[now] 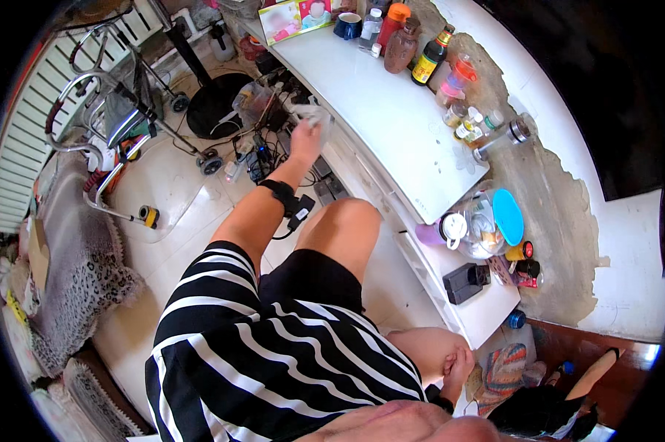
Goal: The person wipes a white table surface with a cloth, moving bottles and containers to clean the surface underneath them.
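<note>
My left hand (306, 138), with a black strap and a small device on its forearm, is closed on a crumpled white cloth (317, 117). It is at the front edge of a low white cabinet (365, 132), above cables and power adapters (260, 154) on the floor. My right hand (458, 366) lies by my right knee, near the cabinet's near end. Its fingers are curled, and nothing shows in them.
Bottles (429, 58), jars and a clear container with a blue lid (508, 216) line the cabinet's wall side. A black box (465, 283) sits on its lower end. A wheeled walker (117, 99) stands at left, near a round black base (219, 105). Another person's bare limb (592, 375) shows lower right.
</note>
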Motion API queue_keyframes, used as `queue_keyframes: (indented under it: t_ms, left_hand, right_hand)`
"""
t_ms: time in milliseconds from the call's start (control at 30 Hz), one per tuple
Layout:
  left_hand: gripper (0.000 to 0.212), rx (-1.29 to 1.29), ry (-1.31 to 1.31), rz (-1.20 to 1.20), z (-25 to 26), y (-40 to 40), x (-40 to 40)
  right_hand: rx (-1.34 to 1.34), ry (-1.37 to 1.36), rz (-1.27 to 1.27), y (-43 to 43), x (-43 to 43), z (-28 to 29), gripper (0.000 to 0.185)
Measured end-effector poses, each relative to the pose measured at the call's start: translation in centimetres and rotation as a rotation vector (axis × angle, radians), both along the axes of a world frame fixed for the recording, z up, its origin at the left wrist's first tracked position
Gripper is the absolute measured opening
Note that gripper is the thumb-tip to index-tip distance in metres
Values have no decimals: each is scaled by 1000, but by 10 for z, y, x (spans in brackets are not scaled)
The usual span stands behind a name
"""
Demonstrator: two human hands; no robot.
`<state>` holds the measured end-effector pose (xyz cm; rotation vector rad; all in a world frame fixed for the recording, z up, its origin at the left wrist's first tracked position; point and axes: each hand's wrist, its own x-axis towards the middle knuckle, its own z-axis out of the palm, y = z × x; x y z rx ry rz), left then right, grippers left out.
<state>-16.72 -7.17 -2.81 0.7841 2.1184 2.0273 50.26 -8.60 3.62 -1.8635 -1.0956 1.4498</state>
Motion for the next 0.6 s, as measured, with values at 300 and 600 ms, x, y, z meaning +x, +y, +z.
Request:
queue_keyframes:
  t_ms: [300, 600]
  left_hand:
    - [58, -642, 907, -653, 9, 88, 34]
    - [55, -672, 1098, -607, -2, 84, -47]
  right_hand:
    - [-181, -88, -62, 8, -28, 23, 16]
    - [-537, -192, -221, 8, -57, 44, 42]
